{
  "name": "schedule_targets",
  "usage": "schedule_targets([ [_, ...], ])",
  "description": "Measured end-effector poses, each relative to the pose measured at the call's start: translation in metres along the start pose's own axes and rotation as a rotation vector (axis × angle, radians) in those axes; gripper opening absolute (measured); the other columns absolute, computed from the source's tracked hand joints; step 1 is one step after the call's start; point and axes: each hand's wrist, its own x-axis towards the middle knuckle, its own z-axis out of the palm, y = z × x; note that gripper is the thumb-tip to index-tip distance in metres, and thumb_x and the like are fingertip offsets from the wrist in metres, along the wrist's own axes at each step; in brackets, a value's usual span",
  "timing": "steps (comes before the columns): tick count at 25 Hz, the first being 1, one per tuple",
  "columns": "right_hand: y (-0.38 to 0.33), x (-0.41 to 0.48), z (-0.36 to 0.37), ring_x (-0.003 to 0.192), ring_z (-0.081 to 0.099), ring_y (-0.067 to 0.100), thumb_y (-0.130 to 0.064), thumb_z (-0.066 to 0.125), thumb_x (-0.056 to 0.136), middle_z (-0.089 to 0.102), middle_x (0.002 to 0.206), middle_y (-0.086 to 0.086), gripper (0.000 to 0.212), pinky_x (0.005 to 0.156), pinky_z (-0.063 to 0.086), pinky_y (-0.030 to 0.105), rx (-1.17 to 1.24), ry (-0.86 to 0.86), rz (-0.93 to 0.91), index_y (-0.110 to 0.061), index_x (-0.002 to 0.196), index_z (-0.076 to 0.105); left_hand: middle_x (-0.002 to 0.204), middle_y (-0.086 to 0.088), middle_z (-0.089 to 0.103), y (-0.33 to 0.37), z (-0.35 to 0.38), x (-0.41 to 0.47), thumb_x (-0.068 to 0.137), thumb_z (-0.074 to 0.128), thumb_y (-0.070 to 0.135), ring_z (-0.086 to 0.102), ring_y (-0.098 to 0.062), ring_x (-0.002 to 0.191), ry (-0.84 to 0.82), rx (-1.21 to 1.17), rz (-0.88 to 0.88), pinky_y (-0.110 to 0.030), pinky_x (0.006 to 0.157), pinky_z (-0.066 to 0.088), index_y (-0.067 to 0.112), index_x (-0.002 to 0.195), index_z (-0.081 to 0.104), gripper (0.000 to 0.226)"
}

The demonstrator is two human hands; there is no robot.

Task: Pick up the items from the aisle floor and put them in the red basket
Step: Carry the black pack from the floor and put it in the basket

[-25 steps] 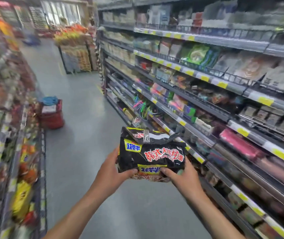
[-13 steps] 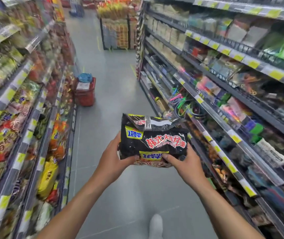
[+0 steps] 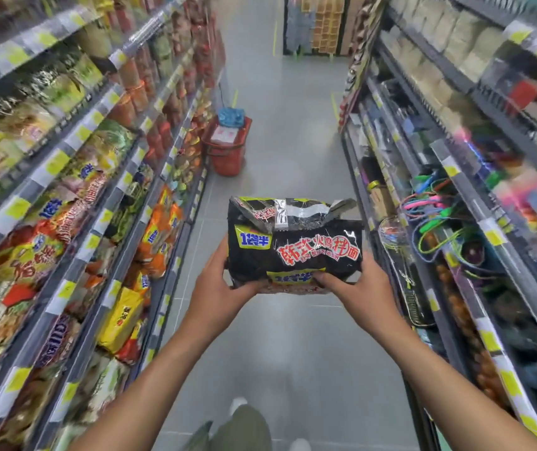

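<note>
A black noodle multipack [image 3: 296, 245] with red and yellow print is held out in front of me at chest height. My left hand [image 3: 216, 284] grips its lower left corner, thumb on the front. My right hand [image 3: 358, 288] grips its lower right edge, thumb across the yellow label. The red basket [image 3: 228, 151] stands on the aisle floor ahead, close to the left shelving, and holds a blue pack [image 3: 231, 115] and a white-labelled item.
Shelves of snack and noodle bags [image 3: 75, 229] line the left side, and shelves with coloured cords and small goods [image 3: 449, 206] line the right. Grey floor [image 3: 293, 102] runs between them to a display rack [image 3: 317, 24] at the far end. My legs show at the bottom.
The view has swung from the right shelves to straight down the aisle. The basket now sits nearer the centre and closer. Both hands keep the same grip on the pack.
</note>
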Motion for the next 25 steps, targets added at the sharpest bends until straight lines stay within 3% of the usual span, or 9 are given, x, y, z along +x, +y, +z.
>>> schedule_targets([
  [4, 0.005, 0.088, 0.037, 0.102, 0.067, 0.001, -0.026, 0.091, 0.075, 0.073, 0.11, -0.013, 0.052, 0.084, 0.058, 0.034, -0.003, -0.076, -0.029, -0.031, 0.119, 0.064, 0.12, 0.023, 0.065, -0.021, -0.011, 0.071, 0.077, 0.088, 0.022, 0.058, 0.01, 0.107, 0.052, -0.007, -0.048, -0.003, 0.071, 0.047, 0.034, 0.137, 0.053, 0.07],
  [7, -0.003, 0.158, 0.075, 0.098, 0.063, -0.012, -0.023, 0.092, 0.075, 0.071, 0.107, -0.02, 0.05, 0.079, 0.055, 0.023, 0.006, -0.124, -0.044, -0.043, 0.109, 0.061, 0.122, 0.025, 0.064, -0.042, -0.03, 0.139, 0.076, 0.089, 0.025, 0.057, 0.01, 0.111, 0.096, -0.008, -0.055, -0.003, 0.073, 0.047, 0.033, 0.141, 0.051, 0.076],
  [13, -0.024, 0.283, 0.141, 0.095, 0.066, -0.008, -0.015, 0.093, 0.072, 0.075, 0.104, -0.012, 0.045, 0.072, 0.046, 0.006, 0.017, -0.112, -0.006, -0.029, 0.107, 0.068, 0.132, 0.026, 0.059, -0.067, -0.074, 0.278, 0.078, 0.087, 0.026, 0.053, 0.013, 0.119, 0.035, 0.005, -0.062, 0.0, 0.079, 0.044, 0.037, 0.146, 0.044, 0.082],
  [16, -0.035, 0.344, 0.164, 0.095, 0.065, -0.009, -0.013, 0.092, 0.074, 0.075, 0.102, -0.015, 0.047, 0.074, 0.047, 0.005, 0.038, -0.112, 0.006, -0.037, 0.104, 0.066, 0.133, 0.022, 0.059, -0.077, -0.088, 0.351, 0.078, 0.087, 0.028, 0.054, 0.009, 0.122, 0.008, 0.013, -0.073, 0.0, 0.081, 0.045, 0.039, 0.147, 0.043, 0.082],
  [20, -0.036, 0.422, 0.186, 0.094, 0.064, -0.012, -0.012, 0.091, 0.074, 0.073, 0.104, -0.018, 0.048, 0.073, 0.047, 0.004, 0.054, -0.105, 0.038, -0.032, 0.111, 0.067, 0.13, 0.027, 0.057, -0.087, -0.091, 0.433, 0.078, 0.087, 0.027, 0.05, 0.023, 0.111, -0.012, 0.021, -0.084, 0.004, 0.079, 0.041, 0.041, 0.145, 0.042, 0.082],
  [25, -0.023, 0.547, 0.22, 0.093, 0.066, -0.009, -0.01, 0.092, 0.073, 0.075, 0.102, -0.016, 0.046, 0.073, 0.047, 0.005, 0.076, -0.119, 0.083, -0.035, 0.103, 0.067, 0.129, 0.027, 0.061, -0.117, -0.087, 0.557, 0.076, 0.088, 0.026, 0.055, 0.009, 0.12, -0.026, 0.025, -0.152, -0.007, 0.09, 0.047, 0.042, 0.143, 0.045, 0.081],
])
